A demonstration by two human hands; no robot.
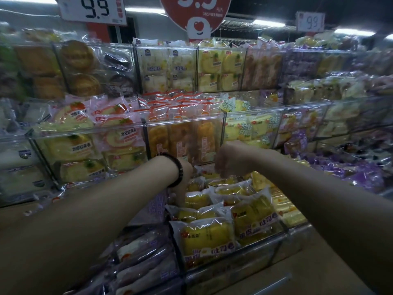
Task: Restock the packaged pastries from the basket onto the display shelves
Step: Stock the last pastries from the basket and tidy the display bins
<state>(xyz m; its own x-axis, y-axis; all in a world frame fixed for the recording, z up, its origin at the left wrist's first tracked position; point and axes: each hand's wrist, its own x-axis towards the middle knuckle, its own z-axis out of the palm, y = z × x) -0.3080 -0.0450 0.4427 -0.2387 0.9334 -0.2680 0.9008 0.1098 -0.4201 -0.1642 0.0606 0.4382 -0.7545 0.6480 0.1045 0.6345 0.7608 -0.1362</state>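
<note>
Head view, looking forward and down along both my bare forearms. Tiered display shelves [255,112] with clear fronts are packed with wrapped cakes and rolls under a 9.9 price sign [93,8]. The basket is not in view.

The yellow pastry packets [205,236] sit in the nearest clear bin [261,250], low and centre-right, in overlapping rows that run from near to far. Purple packets [144,254] fill the space just to their left.

My left hand [187,170], a dark bracelet [177,172] on its wrist, dips at the bin's far left side, between the yellow rows and the purple ones. Its fingers are hidden behind the packets, so I cannot tell whether they hold anything. My right hand [230,161] hangs over the far end of the rows with its fingers curled down onto crinkled film. It may be pinching a packet's top edge, but the blur keeps me from being sure.

I judge these packets light and soft: sponge cake in thin, puffy, glossy film. The film looks slippery and the cake easy to crush. I would take one by its flat sealed end, or cradle it lightly across the short sides, never squeezing the middle.

Each packet leans back with its printed face toward me and up. Its long axis runs left to right, rising slightly to the right, with the label band along the near lower edge.
</note>
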